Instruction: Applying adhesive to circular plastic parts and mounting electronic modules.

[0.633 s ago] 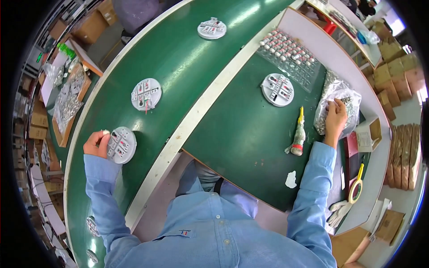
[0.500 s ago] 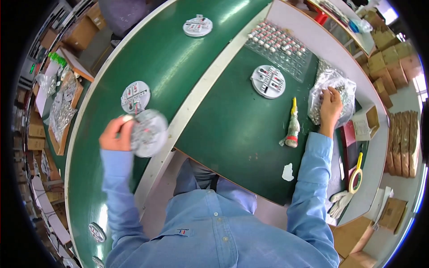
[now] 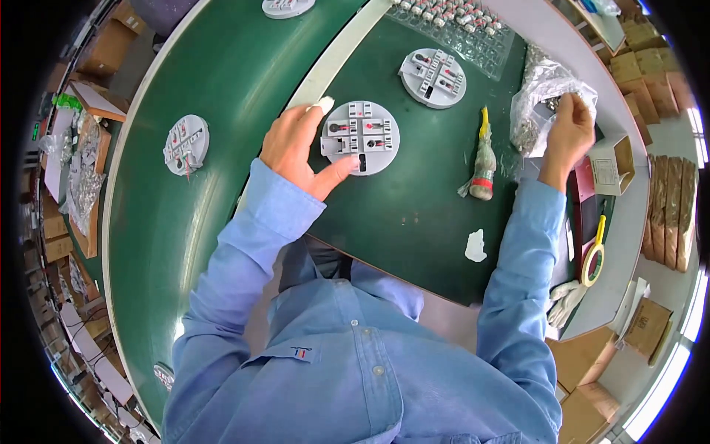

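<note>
A round light-grey plastic base (image 3: 379, 126) with a raised cross and small red and black parts lies on the green worktable. Around its left edge are the spread thumb and fingers of my left hand (image 3: 297, 152); the thumb reaches its lower rim. Over an opened clear plastic bag (image 3: 529, 118) of small metal parts, my right hand (image 3: 568, 137) has its fingertips pinched together. What they hold, if anything, is too small to make out. A second round base (image 3: 435, 78) lies a little farther back on the table.
A plastic-wrapped, yellow-tipped tool (image 3: 483, 159) lies mid-table. Behind it stands a clear tray (image 3: 473, 48) of small red-and-white parts. On the right are an open box (image 3: 610, 166), a yellow tape roll (image 3: 593, 265) and a glove (image 3: 566, 302). More bases ride the green conveyor (image 3: 148, 244).
My left hand has brought the round base from above the conveyor rightward onto the worktable, and its fingers have spread. My right hand stays at the bag. The other base on the conveyor has shifted nearer.
</note>
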A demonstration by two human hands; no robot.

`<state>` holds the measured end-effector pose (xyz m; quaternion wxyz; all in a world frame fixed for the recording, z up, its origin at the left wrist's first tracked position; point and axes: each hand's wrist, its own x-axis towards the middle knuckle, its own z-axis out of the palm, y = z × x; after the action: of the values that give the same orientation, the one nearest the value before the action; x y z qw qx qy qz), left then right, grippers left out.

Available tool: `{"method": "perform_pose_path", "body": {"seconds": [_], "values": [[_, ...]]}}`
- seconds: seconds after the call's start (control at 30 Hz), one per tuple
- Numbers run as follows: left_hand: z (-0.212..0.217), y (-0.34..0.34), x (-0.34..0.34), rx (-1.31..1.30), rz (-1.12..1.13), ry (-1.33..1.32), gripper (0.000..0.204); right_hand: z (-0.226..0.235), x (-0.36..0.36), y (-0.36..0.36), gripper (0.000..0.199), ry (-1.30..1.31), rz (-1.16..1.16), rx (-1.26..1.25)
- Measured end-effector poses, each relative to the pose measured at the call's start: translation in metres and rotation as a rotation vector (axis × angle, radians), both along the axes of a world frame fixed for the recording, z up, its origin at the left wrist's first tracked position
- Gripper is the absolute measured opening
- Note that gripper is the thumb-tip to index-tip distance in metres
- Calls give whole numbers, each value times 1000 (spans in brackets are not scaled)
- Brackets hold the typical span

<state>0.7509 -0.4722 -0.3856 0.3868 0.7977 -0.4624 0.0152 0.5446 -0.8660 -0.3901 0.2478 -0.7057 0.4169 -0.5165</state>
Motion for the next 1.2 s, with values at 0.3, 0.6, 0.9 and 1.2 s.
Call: {"method": "perform_pose_path", "body": {"seconds": [0.3,0.6,0.9,1.2], "values": [[-17,-7,4,174,-140,-94,103,23,69,211,13,276,789,153],[-18,-8,6,169,-139,-63,100,-1,76,216,17,277,888,-98],[-16,-12,8,187,-145,-29,99,-8,77,218,19,277,865,-61],[-16,-17,11,155,-154,-1,101,5,77,215,23,415,835,-273]]}}
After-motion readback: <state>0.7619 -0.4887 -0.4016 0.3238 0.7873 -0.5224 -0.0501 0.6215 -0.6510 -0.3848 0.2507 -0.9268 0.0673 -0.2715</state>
